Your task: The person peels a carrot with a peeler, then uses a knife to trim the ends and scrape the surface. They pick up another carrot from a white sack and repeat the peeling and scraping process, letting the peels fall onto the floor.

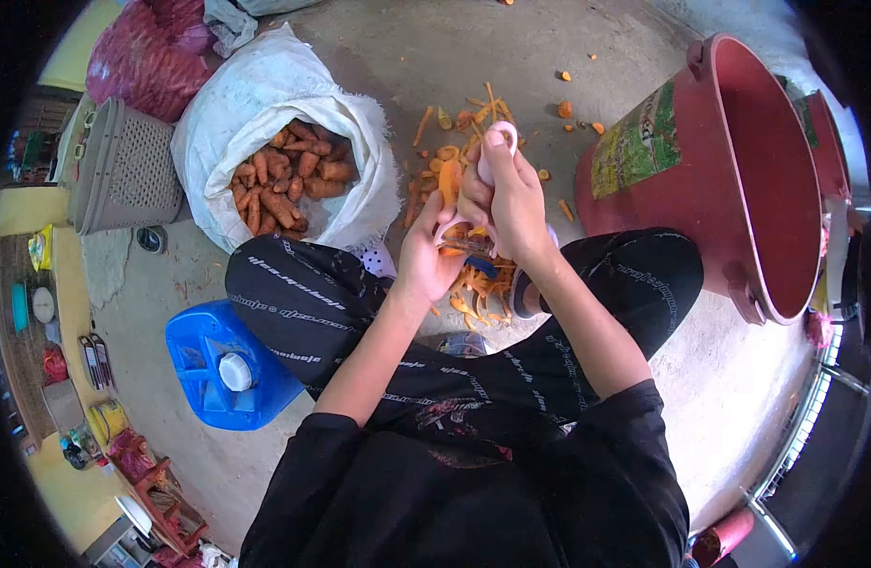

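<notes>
My left hand is closed around an orange carrot, whose upper end sticks out past my thumb. In my right hand is a pale pink peeler, gripped by its handle with the looped end showing above my thumb. The peeler's head lies close against the lower part of the carrot, between my two hands; whether the blade touches it I cannot make out. Orange peelings lie in a heap on the floor beneath my hands, and more scraps are scattered beyond them.
A white sack of unpeeled carrots stands open at left front. To the right is a large red tub. A blue jerrycan sits beside my left leg. Grey plastic baskets and a red mesh sack are farther left.
</notes>
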Available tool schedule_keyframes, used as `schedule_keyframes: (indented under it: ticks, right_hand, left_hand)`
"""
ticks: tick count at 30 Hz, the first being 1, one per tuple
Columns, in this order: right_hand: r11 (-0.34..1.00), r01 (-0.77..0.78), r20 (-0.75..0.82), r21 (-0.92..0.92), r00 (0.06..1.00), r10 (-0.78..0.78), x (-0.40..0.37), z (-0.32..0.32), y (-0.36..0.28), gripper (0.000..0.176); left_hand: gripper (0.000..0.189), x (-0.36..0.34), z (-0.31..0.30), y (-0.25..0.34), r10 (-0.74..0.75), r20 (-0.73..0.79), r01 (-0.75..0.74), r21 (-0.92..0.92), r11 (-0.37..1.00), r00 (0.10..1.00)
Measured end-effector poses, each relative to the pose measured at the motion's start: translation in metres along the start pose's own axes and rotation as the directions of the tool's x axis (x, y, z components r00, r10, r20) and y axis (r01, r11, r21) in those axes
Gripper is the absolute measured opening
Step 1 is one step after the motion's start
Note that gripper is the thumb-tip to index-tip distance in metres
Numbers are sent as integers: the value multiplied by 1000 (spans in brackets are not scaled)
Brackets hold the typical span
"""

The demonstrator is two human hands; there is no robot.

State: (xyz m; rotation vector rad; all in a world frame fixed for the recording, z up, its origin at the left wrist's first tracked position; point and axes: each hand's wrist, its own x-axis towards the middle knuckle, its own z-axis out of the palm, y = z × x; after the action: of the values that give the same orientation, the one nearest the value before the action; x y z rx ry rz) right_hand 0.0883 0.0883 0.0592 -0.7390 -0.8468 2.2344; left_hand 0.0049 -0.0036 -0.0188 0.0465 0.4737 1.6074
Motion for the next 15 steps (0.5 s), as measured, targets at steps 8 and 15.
schedule_keyframes:
  ticks: [8, 15]
  right_hand:
    - [1000, 9, 13, 15, 1000, -9, 3, -3, 7, 32]
    - [998, 60, -103, -3, 993, -60, 21, -12, 7, 30]
  left_hand:
    - [21, -1, 10, 2, -15, -90, 13, -18, 1000, 996]
    - [25, -11, 30, -8, 29, -220, -11, 84, 996, 975]
